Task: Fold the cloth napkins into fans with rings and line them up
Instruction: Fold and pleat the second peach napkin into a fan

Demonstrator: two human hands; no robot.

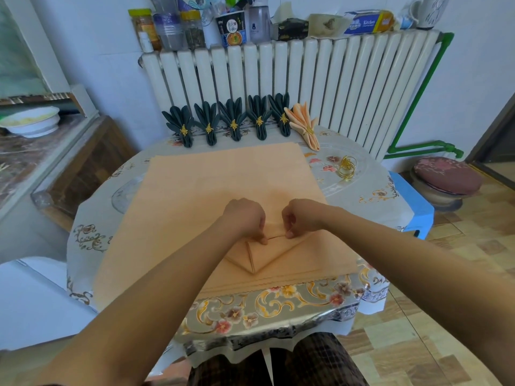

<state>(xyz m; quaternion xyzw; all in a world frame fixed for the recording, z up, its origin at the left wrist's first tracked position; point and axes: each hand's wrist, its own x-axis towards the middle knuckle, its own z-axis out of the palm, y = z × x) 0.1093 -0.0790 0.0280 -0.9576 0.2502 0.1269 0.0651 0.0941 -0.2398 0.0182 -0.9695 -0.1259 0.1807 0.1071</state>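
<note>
We see two bare arms with no sleeves, and a left hand (245, 218) and right hand (302, 217) with no rings. At the bottom middle, our legs wear dark checked cloth (320, 360).

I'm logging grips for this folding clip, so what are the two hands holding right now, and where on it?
Both the left hand and the right hand pinch the peach napkin at its folded top edge, one at each side of the middle.

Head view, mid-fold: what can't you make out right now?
- Fingertips of the left hand and right hand: curled under at the peach napkin, so the exact grip is hidden.
- How many napkins are in the peach stack: only edges show.
- Gold rings: too small and overlapping to count.
- Table near edge: cut off by the forearms.
</note>
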